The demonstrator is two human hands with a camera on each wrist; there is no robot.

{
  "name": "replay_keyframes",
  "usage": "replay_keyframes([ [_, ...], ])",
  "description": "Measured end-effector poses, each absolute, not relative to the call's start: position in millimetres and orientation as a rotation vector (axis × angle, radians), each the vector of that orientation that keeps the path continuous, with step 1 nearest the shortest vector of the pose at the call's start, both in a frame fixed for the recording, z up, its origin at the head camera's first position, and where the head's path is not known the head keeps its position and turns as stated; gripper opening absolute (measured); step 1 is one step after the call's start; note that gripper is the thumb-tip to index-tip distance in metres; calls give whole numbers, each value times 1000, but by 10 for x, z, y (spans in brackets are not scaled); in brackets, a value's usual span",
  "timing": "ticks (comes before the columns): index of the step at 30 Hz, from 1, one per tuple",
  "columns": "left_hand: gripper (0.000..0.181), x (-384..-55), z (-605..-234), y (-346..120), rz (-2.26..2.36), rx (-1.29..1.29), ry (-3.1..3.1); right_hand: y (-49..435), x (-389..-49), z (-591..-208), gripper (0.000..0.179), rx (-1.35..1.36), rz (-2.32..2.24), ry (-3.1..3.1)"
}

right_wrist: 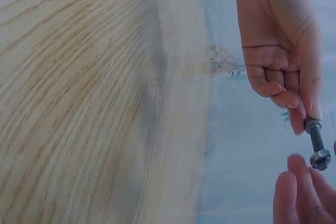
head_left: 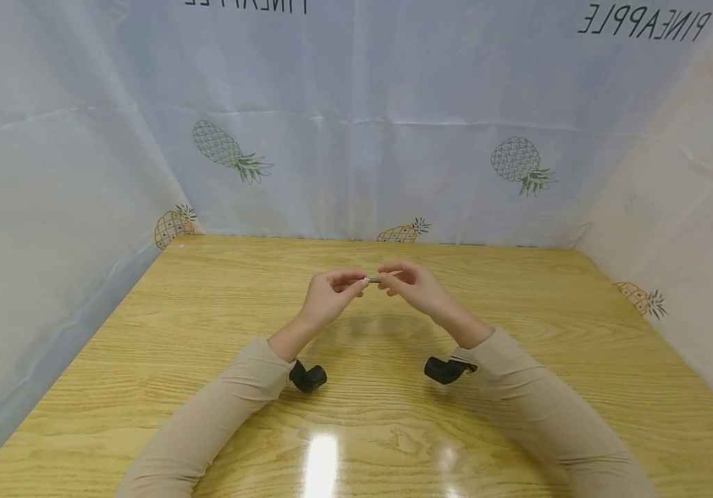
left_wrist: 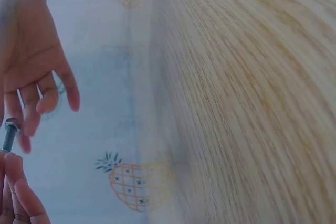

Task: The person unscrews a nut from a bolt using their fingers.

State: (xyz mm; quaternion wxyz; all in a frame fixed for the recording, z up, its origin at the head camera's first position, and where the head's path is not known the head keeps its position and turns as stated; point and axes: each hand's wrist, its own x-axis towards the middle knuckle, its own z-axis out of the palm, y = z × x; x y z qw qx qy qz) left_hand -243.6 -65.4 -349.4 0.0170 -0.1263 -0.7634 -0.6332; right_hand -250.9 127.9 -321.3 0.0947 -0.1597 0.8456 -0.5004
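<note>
My left hand [head_left: 329,296] pinches a small metal bolt [head_left: 373,280] by its head end, between thumb and index finger. The threaded shank [right_wrist: 317,140] points toward my right hand [head_left: 420,288]. A hex nut [right_wrist: 319,158] sits on the shank near the tip, with a little thread poking out past it. In the right wrist view, my right fingertips [right_wrist: 297,169] lie spread beside the nut, loosely bent and a little apart from it. Both hands are raised over the wood-grain table [head_left: 238,290].
A black wrist camera [head_left: 308,378] hangs at the left cuff, and another black camera [head_left: 443,370] at the right. Beyond the table hangs a pale curtain [head_left: 356,166] with pineapple prints; similar cloth borders both sides.
</note>
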Motion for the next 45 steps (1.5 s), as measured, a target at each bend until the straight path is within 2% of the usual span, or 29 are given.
replay_keyframes([
  [7,26,-2430,-3489,-648,-1961,-394,-2368,1281,-2514,-3218,32,-458,-1489,2522],
  [14,25,-2442,-3499,-652,-1962,-396,-2367,1287,-2503,-3214,41,-495,-1517,2486],
  [20,25,-2449,-3516,-655,-1970,-396,-2363,1287,-2511,-3209,41,-444,-1403,2506],
  [25,26,-2455,-3519,-655,-1976,-389,-2362,1284,-2512,-3224,32,-512,-1447,2523],
  [31,27,-2450,-3507,-658,-1969,-386,-2371,1284,-2501,-3204,39,-494,-1493,2497],
  [41,26,-2442,-3512,-656,-1977,-384,-2361,1290,-2515,-3227,33,-505,-1481,2505],
  [45,27,-2438,-3512,-651,-1977,-384,-2363,1295,-2506,-3229,39,-517,-1502,2509],
])
